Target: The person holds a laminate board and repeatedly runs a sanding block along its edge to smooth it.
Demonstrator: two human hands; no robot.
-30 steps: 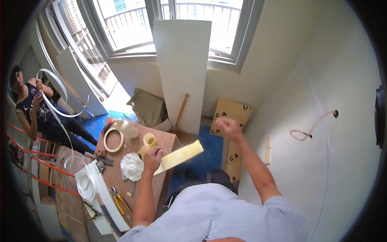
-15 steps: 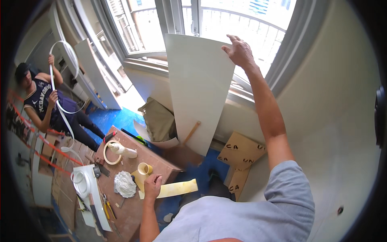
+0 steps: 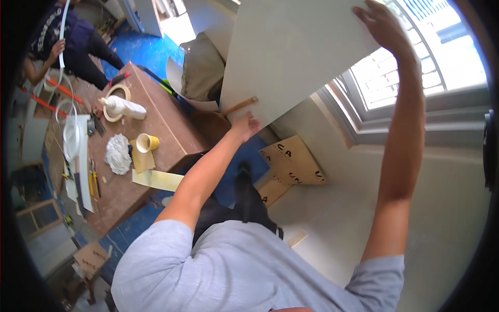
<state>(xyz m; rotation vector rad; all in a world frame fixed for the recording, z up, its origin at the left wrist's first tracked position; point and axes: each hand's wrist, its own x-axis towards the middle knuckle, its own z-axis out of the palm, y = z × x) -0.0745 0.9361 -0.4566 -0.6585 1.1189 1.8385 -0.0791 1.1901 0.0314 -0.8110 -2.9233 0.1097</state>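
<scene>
A tall white panel (image 3: 296,57) leans in front of me, between the workbench and the window wall. My right hand (image 3: 387,28) grips its upper right edge, the fingers lying over the face. My left hand (image 3: 245,128) reaches to the lower end of the panel with fingers loosely extended and holds nothing; whether it touches the edge I cannot tell. Just above that hand, a thin wooden strip (image 3: 240,105) lies against the panel's lower part. Left of my forearm a yellowish strip (image 3: 158,180) sticks out over the bench edge.
The brown workbench (image 3: 161,117) carries a yellow cup (image 3: 147,142), a white bottle (image 3: 125,107), a tape roll (image 3: 115,110), a crumpled white cloth (image 3: 118,154) and pliers (image 3: 94,184). Marked boards (image 3: 293,158) lean by the wall. Another person (image 3: 78,39) holds white edging at far left.
My left hand has left the yellowish strip on the bench and reached to the panel's lower edge. My view has turned right and down. My right hand stays at the panel's edge.
</scene>
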